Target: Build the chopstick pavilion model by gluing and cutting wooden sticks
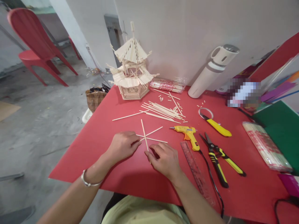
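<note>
On the red tabletop, three thin wooden sticks (145, 134) cross one another at a common middle, like a six-pointed star. My left hand (123, 143) pinches the left end of one stick between thumb and fingers. The near end of the upright stick lies in the pinch of my right hand (165, 157); that end is partly hidden by the fingers. Just beyond the star lies a loose pile of similar sticks (161, 110), with short cut pieces at its right. A yellow glue gun (189, 133) rests to the right of my right hand.
A stick-built pagoda model (132, 68) stands at the back left. Right of the glue gun lie pruning shears (219, 158), a yellow-handled cutter (218, 127) and a clear ruler (195, 169). A white thermos (210, 73) and bagged sticks (266, 146) sit farther right. The glue gun's cord (213, 183) trails forward.
</note>
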### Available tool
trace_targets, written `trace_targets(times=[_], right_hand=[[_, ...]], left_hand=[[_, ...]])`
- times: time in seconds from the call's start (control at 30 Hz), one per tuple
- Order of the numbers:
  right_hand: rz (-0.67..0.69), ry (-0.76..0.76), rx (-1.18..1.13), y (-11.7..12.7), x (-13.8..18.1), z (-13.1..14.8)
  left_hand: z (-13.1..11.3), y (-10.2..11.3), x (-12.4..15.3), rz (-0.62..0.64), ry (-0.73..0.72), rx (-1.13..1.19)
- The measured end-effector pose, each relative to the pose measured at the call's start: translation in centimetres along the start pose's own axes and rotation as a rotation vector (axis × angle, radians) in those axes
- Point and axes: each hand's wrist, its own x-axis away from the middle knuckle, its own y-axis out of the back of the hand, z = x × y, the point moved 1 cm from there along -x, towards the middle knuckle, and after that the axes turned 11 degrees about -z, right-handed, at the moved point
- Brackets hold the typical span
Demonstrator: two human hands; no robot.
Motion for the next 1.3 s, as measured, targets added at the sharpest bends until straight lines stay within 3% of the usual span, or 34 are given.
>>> trace_targets(times=[1.3], right_hand=[[0.024, -0.007, 0.008, -0.37, 0.29, -0.3]], left_hand=[[-0.01, -0.16, 0.22, 0.038, 0.035, -0.008]])
